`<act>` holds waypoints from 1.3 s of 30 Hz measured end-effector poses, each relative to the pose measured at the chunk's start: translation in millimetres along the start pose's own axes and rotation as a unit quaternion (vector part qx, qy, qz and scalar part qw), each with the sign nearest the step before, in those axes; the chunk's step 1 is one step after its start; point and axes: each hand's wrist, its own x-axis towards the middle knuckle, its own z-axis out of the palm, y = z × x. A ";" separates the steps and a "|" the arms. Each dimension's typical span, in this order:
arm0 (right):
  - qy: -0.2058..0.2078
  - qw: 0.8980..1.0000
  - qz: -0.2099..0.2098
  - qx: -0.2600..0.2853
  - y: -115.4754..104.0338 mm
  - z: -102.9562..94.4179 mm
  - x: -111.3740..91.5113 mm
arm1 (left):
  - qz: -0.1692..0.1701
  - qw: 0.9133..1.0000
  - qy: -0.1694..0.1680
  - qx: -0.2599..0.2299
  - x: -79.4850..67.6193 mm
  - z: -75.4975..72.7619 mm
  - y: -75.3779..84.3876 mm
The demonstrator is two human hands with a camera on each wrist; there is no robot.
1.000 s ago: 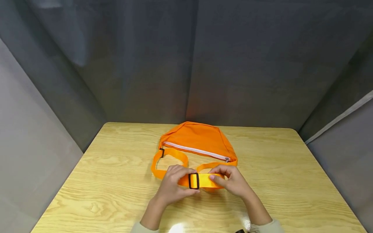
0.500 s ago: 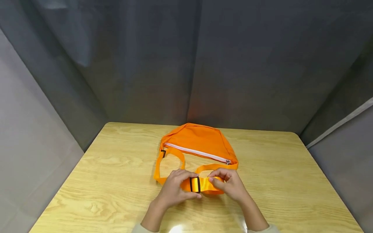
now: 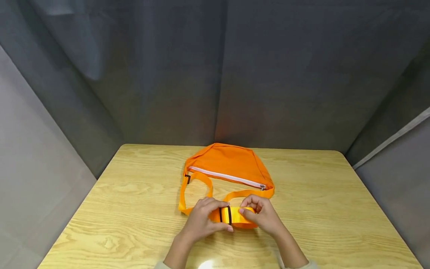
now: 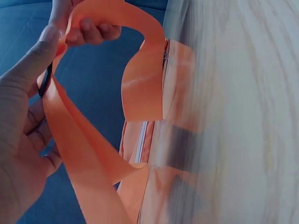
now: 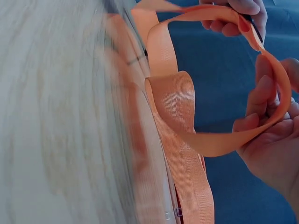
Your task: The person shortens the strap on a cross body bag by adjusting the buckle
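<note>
An orange waist bag (image 3: 228,162) lies on the wooden table with its white zipper (image 3: 225,177) toward me. Its orange strap (image 3: 243,193) loops forward to both hands. My left hand (image 3: 201,221) pinches the black slide buckle (image 3: 225,215) between thumb and fingers, at its top and bottom edges. Just right of it, my right hand (image 3: 263,216) grips the strap with thumb and curled fingers. In the left wrist view the buckle (image 4: 46,80) shows edge-on, the strap running down from it. The right wrist view has the strap (image 5: 219,144) curving through the right hand's fingers.
A second black strap fitting (image 3: 187,179) sits at the bag's left corner, and the zipper pull (image 3: 262,186) is at its right end. The wooden table (image 3: 329,209) extends on both sides. Grey curtains (image 3: 174,74) stand behind and beside it.
Both hands have come slightly nearer to me with the buckle and strap. The buckle has tilted to show a narrower face, and the left strap loop has narrowed.
</note>
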 end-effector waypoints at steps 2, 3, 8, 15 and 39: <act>-0.006 1.000 0.000 0.005 -1.3 0.7 -0.6 | 0.006 1.000 0.004 -0.002 -0.3 1.2 0.1; -0.006 1.000 0.001 0.007 -2.4 1.3 -1.3 | 0.009 1.000 0.006 -0.003 -0.4 2.0 0.1; -0.002 1.000 -0.004 0.022 -0.1 3.8 -4.2 | 0.007 1.000 0.005 0.000 -4.4 3.9 0.1; 0.001 1.000 -0.015 0.016 6.9 3.1 -3.9 | 0.009 1.000 0.004 0.012 -9.4 3.5 -2.4; 0.031 0.999 0.000 0.035 6.0 10.3 -1.1 | -0.001 0.997 0.028 -0.071 -2.7 2.0 -3.5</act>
